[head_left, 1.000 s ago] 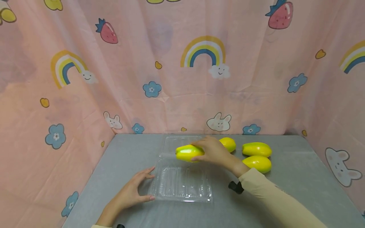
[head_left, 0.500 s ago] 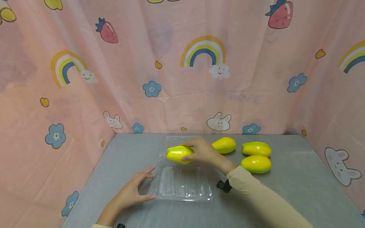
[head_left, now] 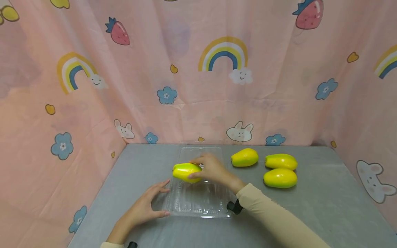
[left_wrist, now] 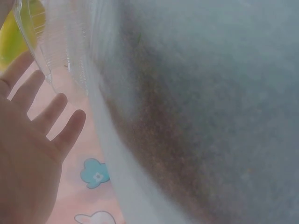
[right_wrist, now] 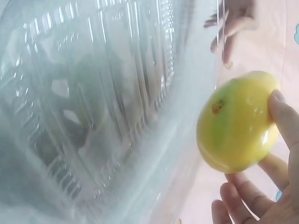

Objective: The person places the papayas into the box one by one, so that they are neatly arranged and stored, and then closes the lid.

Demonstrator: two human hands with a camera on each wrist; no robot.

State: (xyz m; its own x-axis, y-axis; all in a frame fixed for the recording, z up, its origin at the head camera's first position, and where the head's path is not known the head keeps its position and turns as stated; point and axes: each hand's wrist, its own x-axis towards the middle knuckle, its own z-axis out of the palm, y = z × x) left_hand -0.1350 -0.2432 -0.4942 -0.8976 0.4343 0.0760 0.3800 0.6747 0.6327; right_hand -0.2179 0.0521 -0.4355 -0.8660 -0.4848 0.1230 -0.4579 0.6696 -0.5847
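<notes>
As the right hand (head_left: 214,169) grips a papaya (head_left: 183,173) over the container (head_left: 200,203), the left hand (head_left: 144,206) spreads beside its edge (head_left: 169,199).

Extends a bare left hand (head_left: 143,205) from the near left, with nearly straight fingers (head_left: 157,186) pointing right and far and the thumb (head_left: 159,214) stretched rightward on the near side, forming a wide C. Spreads those fingers with clear gaps. Wears a beige cloth cuff (head_left: 111,245) at the near edge, behind the bare left wrist (head_left: 120,230). Slants the right arm (head_left: 288,225) from near right toward far left, in a long beige cloth sleeve (head_left: 263,205) ending at the wrist. Curls the bare right hand (head_left: 212,169) into a grip near the centre, pointing left, with its thumb on the near side.
</notes>
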